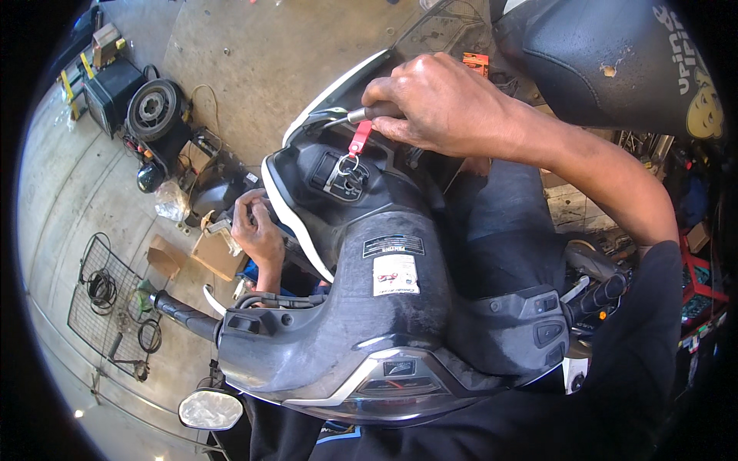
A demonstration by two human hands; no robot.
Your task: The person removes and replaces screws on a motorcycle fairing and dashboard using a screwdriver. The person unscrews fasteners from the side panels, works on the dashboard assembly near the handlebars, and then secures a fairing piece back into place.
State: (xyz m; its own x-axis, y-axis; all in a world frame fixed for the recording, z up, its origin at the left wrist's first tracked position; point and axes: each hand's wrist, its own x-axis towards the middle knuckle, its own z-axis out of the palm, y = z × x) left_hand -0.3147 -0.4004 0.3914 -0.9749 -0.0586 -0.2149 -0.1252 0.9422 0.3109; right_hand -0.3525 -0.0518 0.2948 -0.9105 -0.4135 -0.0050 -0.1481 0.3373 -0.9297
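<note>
My right hand (430, 104) reaches in from the right, closed around a screwdriver (357, 115). Its thin shaft points left at the gap by the upper end of the scooter's white-edged front panel (288, 219). Just below hangs a red key tag (359, 138) on a ring, attached at the ignition lock (346, 183). My left hand (257, 230) is on the outer side of that panel, its forearm passing behind the handlebar. Those fingers are curled together; anything between them is too small or hidden to make out. The scooter's dark body (400, 261) carries two stickers.
A black seat (592, 61) rises at the upper right. The left handlebar grip (184, 315) and a round-edged mirror (210, 409) stick out on the left. On the floor lie a wheel (154, 109), cardboard boxes (219, 255) and a wire rack (96, 307). A red crate (696, 284) stands far right.
</note>
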